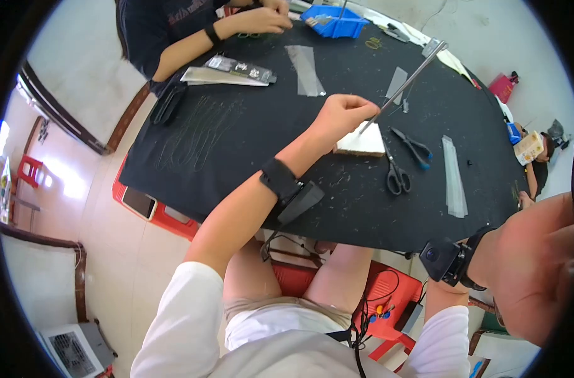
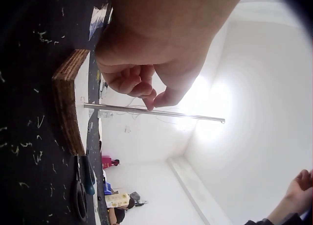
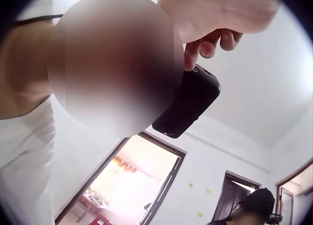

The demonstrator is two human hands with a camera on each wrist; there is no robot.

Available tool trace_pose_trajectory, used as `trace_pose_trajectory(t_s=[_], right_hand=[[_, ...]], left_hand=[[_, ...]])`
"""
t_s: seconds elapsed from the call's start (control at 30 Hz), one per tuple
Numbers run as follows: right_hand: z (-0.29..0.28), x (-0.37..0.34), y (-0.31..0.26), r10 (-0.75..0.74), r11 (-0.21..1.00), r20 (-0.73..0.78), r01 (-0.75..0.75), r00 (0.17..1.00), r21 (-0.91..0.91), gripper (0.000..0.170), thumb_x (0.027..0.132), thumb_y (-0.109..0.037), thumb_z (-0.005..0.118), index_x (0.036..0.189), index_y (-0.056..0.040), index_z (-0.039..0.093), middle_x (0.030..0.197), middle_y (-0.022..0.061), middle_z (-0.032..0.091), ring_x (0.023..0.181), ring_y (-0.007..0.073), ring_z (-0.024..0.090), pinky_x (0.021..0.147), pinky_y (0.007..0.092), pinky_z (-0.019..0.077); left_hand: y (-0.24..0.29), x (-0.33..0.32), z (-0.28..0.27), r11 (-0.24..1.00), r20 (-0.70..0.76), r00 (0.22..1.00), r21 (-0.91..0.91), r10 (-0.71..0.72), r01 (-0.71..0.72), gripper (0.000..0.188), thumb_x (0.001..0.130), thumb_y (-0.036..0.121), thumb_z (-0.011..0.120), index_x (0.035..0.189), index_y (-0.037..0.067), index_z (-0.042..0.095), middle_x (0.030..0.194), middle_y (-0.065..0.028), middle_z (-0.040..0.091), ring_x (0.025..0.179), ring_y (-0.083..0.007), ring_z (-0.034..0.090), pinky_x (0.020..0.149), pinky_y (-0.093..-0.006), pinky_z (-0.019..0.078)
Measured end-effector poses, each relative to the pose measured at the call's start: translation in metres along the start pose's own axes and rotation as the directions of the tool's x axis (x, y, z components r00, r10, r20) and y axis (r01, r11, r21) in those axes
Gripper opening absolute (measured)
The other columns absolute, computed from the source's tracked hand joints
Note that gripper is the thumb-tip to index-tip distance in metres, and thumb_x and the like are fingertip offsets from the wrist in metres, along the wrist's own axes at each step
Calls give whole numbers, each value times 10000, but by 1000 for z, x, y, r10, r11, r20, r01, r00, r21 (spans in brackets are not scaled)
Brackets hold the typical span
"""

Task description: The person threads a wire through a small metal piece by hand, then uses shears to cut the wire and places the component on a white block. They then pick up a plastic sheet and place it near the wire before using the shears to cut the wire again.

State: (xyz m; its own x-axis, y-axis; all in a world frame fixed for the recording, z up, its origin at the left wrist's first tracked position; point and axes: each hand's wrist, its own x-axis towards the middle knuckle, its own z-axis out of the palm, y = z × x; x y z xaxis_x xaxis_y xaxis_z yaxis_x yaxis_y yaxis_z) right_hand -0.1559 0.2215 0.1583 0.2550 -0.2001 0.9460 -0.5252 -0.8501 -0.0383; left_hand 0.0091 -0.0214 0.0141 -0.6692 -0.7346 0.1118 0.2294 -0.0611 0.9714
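Observation:
A thin metal rod [image 1: 410,79] [image 2: 186,116] stands up from a white-topped block [image 1: 362,142] with brown layered sides [image 2: 68,102]; the head view shows it slanting. My left hand [image 1: 345,120] [image 2: 156,53] is above the block, thumb and index fingertip pinching the rod partway up, other fingers curled. My right hand [image 1: 536,264] [image 3: 220,19] is raised close to the head camera, large at the right edge of the head view. In the right wrist view its bent fingers touch the top edge of a black device [image 3: 188,102]; its thumb is hidden.
Right of the block lie black scissors [image 1: 397,179], pliers [image 1: 414,150] and clear strips [image 1: 453,179]. Thin wire or thread loops [image 1: 199,135] lie at left. Another person's hands [image 1: 265,20] are near a blue tray [image 1: 337,27] at the back.

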Motion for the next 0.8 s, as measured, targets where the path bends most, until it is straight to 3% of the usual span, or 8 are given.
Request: trace_pose_trajectory(t_s=[0.03, 0.07, 0.1, 0.13, 0.17, 0.37, 0.63, 0.8], right_hand=[[-19, -8, 9, 26, 1000, -11, -26, 1000, 10, 398, 890, -407, 286, 870, -60, 479, 708, 15, 447, 567, 122, 347, 603, 298, 290], [-86, -34, 10, 62, 998, -21, -62, 998, 17, 395, 891, -404, 288, 871, -59, 480, 707, 15, 449, 565, 121, 348, 600, 296, 291], [-56, -31, 14, 92, 995, -27, -91, 995, 27, 393, 891, -400, 290, 871, -58, 482, 706, 15, 450, 564, 121, 349, 598, 294, 291], [-99, -48, 18, 108, 994, -36, -107, 993, 35, 390, 891, -396, 292, 872, -56, 483, 705, 15, 451, 562, 120, 350, 595, 292, 292], [-98, -38, 24, 121, 992, -45, -120, 992, 42, 388, 891, -392, 294, 873, -55, 485, 705, 16, 452, 560, 119, 351, 592, 290, 293], [-11, -34, 0, 100, 994, -78, -97, 992, 45, 372, 891, -368, 306, 877, -46, 493, 700, 17, 460, 551, 114, 357, 576, 278, 296], [23, -41, -19, -95, 994, -202, 81, 975, -75, 352, 892, -337, 322, 882, -35, 504, 694, 18, 470, 539, 108, 366, 554, 262, 302], [45, -23, -2, -18, 997, -224, 2, 974, -74, 340, 892, -317, 332, 886, -29, 512, 691, 19, 476, 531, 104, 371, 540, 253, 305]], left_hand=[[1, 0, -1, 1000, 7, 1000, 10, 26, -26, 190, 793, 180, 608, 884, 17, 643, 608, 43, 465, 518, -24, 366, 466, -162, 275], [2, -2, 0, 999, 19, 999, 17, 42, -43, 194, 791, 182, 608, 887, 17, 643, 606, 43, 461, 518, -25, 358, 466, -161, 271], [-1, -1, -2, 999, 31, 999, 16, 27, -28, 205, 789, 190, 608, 890, 15, 642, 600, 41, 448, 520, -26, 345, 465, -162, 262], [-2, 0, -1, 999, 19, 999, 13, 41, -41, 205, 789, 191, 607, 884, 13, 644, 590, 42, 438, 524, -26, 347, 464, -163, 258], [-2, 1, -1, 999, 15, 999, 7, 32, -32, 205, 787, 191, 610, 880, 11, 644, 591, 41, 444, 523, -26, 348, 465, -163, 260], [-2, 2, -3, 999, 26, 999, -12, 35, -34, 205, 788, 193, 610, 878, 12, 644, 638, 34, 514, 534, -21, 376, 471, -165, 283], [3, 0, 0, 999, 14, 1000, -22, -25, 26, 178, 805, 183, 593, 880, 27, 633, 647, 52, 509, 537, -7, 379, 473, -160, 288], [1, 0, 0, 1000, 20, 1000, -20, -10, 10, 179, 815, 191, 590, 881, 30, 635, 670, 43, 529, 551, -1, 386, 479, -158, 288]])
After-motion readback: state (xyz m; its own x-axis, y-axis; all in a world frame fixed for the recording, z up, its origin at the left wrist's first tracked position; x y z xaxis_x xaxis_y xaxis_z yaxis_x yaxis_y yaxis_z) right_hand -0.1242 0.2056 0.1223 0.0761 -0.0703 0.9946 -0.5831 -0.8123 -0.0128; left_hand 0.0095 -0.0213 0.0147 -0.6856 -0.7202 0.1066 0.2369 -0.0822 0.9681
